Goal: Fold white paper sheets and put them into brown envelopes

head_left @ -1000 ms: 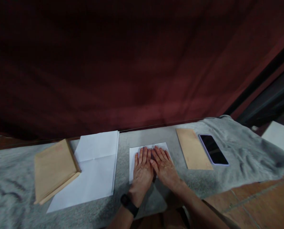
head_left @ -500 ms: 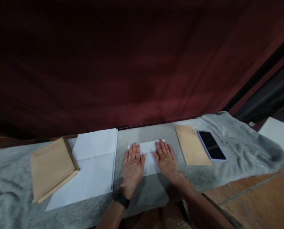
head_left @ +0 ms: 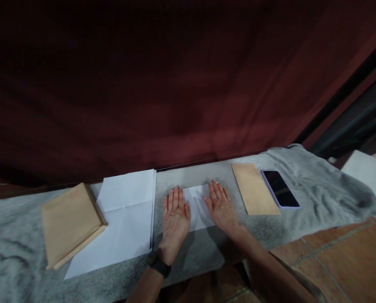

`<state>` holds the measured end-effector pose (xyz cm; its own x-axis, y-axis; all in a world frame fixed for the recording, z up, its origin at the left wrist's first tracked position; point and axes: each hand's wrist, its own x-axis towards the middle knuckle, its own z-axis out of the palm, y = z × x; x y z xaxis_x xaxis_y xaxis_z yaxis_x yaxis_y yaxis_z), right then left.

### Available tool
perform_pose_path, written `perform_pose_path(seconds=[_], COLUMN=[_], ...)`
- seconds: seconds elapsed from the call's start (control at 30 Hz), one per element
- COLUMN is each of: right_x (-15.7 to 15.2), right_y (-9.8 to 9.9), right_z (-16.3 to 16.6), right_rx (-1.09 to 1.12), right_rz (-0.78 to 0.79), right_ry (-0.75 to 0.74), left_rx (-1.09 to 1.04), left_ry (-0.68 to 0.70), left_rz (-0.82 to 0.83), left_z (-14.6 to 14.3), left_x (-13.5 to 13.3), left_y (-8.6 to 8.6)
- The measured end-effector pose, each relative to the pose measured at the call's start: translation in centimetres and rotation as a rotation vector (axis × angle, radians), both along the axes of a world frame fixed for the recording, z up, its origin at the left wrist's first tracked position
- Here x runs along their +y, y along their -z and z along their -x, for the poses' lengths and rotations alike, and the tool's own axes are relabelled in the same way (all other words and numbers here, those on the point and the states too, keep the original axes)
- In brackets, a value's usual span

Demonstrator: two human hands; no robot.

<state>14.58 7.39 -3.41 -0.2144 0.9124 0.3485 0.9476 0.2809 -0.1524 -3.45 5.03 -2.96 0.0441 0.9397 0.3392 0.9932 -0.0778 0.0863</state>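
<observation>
A small folded white sheet [head_left: 198,206] lies on the grey cloth [head_left: 24,252] in front of me. My left hand [head_left: 175,216] rests flat on its left edge, fingers stretched out, a black band on the wrist. My right hand [head_left: 221,206] lies flat on its right edge, fingers also extended. Only the middle strip of the sheet shows between the two hands. Neither hand holds anything.
A stack of white paper [head_left: 125,219] lies to the left, with a pile of brown envelopes [head_left: 68,223] beside it. To the right are a single brown envelope [head_left: 254,189] and a dark phone [head_left: 280,188]. A dark red curtain [head_left: 175,84] hangs behind.
My hands, side by side on the middle of the sheet a second ago, have slid apart to its left and right edges. The view has shifted slightly.
</observation>
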Motion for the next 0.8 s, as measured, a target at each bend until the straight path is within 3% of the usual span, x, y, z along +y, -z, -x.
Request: perform_pose_path(seconds=[0.1,0.2,0.8], right_x=[-0.9,-1.5,-1.3], right_y=[-0.1,0.2,2.1], right_z=[1.3,1.9,-1.8], right_rx=[0.042,0.052,-0.028], right_rz=[0.004,-0.005,-0.056], right_ry=[-0.186,-0.245,0.014], left_rx=[0.022,0.058,-0.03], left_ry=[0.138,0.196,0.011], left_rz=[0.019,0.057,-0.034], left_z=[-0.9,-1.4,0.8], left_x=[-0.7,-1.3,-1.5], left_y=[-0.1,0.1,1.6])
